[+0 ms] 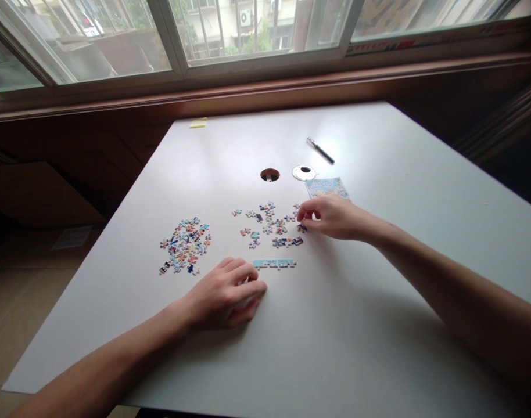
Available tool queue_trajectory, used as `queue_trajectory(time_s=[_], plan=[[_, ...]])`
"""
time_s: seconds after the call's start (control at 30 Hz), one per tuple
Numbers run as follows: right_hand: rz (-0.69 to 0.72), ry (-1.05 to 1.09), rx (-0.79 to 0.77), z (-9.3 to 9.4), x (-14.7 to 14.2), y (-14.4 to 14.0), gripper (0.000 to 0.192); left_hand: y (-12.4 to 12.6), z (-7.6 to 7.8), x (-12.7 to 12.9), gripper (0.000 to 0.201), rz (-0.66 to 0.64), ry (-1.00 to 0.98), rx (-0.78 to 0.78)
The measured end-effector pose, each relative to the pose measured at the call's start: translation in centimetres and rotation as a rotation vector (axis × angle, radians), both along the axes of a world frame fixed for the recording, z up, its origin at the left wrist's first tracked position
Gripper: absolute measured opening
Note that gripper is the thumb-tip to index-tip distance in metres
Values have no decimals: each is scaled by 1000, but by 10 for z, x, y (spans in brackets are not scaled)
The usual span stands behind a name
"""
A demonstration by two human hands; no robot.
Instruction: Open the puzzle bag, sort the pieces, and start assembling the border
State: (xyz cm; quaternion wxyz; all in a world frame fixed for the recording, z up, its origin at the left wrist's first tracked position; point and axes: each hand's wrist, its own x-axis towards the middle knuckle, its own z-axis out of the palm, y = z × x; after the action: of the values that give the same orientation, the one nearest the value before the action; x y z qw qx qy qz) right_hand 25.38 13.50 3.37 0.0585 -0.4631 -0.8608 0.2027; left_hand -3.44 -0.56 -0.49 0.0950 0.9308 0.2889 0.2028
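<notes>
My left hand [224,296] rests palm down on the white table [379,302], fingers loosely curled, just left of a short joined strip of light blue puzzle pieces [274,263]. My right hand [330,217] reaches into a loose scatter of puzzle pieces [269,223] at the table's middle, its fingertips pinching a small dark piece [302,227] at the scatter's right edge. A denser pile of puzzle pieces [185,245] lies further left, apart from both hands.
A small picture card [326,187] lies behind my right hand. Beyond it are a round cable hole [269,175], its loose cap [304,173], a pen [320,150] and a yellow sticky note [198,122]. A window runs along the far wall.
</notes>
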Motion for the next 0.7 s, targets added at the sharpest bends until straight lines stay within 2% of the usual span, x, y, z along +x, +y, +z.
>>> queue_trajectory(time_s=[0.7], plan=[[12, 20, 1, -5, 1, 2, 15, 1, 0, -1, 20, -34, 36, -32]])
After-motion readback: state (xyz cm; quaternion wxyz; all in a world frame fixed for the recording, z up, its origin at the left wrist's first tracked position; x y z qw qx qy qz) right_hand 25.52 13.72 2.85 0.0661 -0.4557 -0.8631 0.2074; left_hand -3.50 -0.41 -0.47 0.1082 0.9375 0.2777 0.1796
